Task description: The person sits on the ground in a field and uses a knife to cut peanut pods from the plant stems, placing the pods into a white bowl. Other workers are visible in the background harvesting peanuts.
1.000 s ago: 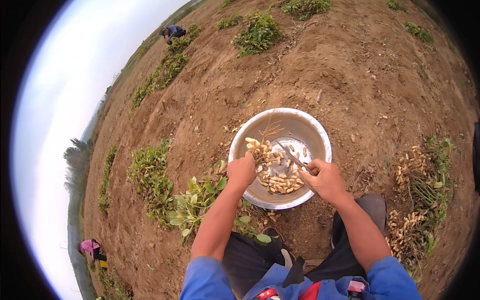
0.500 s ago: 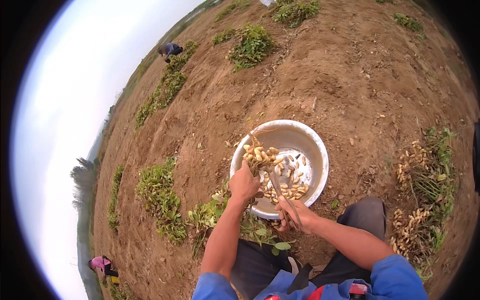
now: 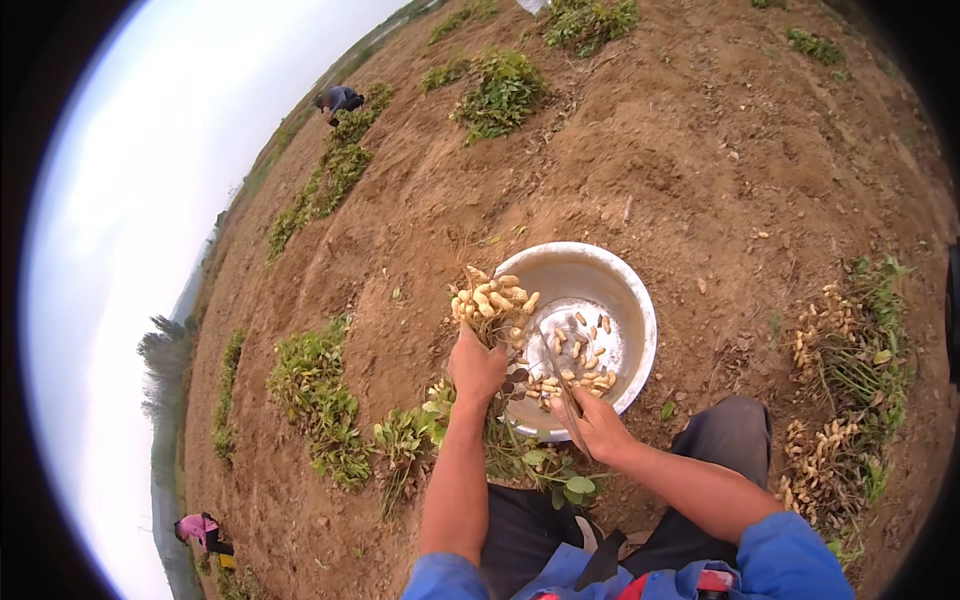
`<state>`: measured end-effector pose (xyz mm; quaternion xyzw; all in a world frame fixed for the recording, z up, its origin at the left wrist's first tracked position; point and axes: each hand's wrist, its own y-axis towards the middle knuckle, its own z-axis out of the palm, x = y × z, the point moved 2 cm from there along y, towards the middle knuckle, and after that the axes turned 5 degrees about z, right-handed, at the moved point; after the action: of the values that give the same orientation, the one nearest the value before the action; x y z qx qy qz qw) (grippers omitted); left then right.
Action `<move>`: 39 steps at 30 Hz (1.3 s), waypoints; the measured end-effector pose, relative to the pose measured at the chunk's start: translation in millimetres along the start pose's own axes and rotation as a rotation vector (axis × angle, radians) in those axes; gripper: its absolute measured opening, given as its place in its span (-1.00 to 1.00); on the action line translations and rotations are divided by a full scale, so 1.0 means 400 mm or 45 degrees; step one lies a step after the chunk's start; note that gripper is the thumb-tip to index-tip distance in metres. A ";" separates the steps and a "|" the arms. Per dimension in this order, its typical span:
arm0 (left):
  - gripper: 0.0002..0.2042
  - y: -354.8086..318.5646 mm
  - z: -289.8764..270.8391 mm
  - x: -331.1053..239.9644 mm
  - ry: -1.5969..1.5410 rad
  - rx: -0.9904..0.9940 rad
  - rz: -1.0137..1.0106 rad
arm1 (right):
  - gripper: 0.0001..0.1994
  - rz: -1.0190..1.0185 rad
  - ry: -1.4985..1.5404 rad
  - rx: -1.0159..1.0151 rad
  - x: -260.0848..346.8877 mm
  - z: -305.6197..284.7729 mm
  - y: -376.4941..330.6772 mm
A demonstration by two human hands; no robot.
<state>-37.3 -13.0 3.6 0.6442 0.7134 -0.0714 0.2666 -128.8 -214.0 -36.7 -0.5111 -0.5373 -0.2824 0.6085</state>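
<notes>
Head view: peanut bunch [image 3: 492, 298] juts beyond the left fingers [image 3: 467, 347].

Tan peanut bunch [image 3: 490, 299], pods up, by the left rim of a metal basin [image 3: 646, 318]; loose pods [image 3: 600, 380] inside, thin blade [image 3: 558, 377] slanting above.

One basin [image 3: 580, 272], two hands [image 3: 476, 368] [image 3: 604, 430], two co-workers [image 3: 343, 98] [image 3: 198, 527].

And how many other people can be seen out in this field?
2: one person in a bluish top, bent over beside green plants at the upper left, and one person in pink at the lower left. Others may be hidden.
</notes>
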 end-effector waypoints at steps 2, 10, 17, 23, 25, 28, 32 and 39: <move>-0.51 -0.006 -0.003 -0.026 0.101 -0.016 0.038 | -0.44 -0.146 -0.162 -0.154 0.006 -0.009 0.010; -0.63 -0.012 -0.021 -0.038 0.387 -0.131 0.293 | -0.51 -0.464 -0.436 -0.435 0.042 -0.031 0.004; -0.64 -0.025 -0.030 -0.052 0.490 -0.236 0.255 | -0.52 -0.383 -0.437 -0.289 0.043 -0.025 0.017; -0.64 -0.041 -0.004 -0.081 0.500 -0.089 0.266 | -0.46 -0.182 -0.476 -0.310 0.037 -0.031 0.030; -0.73 -0.048 0.000 -0.089 0.515 -0.083 0.304 | -0.45 -0.175 -0.483 -0.352 0.026 -0.030 0.041; -0.74 -0.055 0.012 -0.106 0.519 -0.067 0.342 | -0.40 -0.148 -0.442 -0.384 0.016 -0.030 0.055; -0.66 -0.078 0.029 -0.138 0.529 0.056 0.298 | -0.31 -0.178 -0.215 -0.405 0.008 -0.018 0.078; -0.61 -0.084 0.047 -0.137 0.586 0.176 0.268 | -0.29 -0.243 -0.512 -0.538 0.034 -0.032 0.097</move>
<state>-62.4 -74.9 5.4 0.7307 0.6778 0.0568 0.0586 -85.8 -210.6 -35.0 -0.6191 -0.6219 -0.3371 0.3410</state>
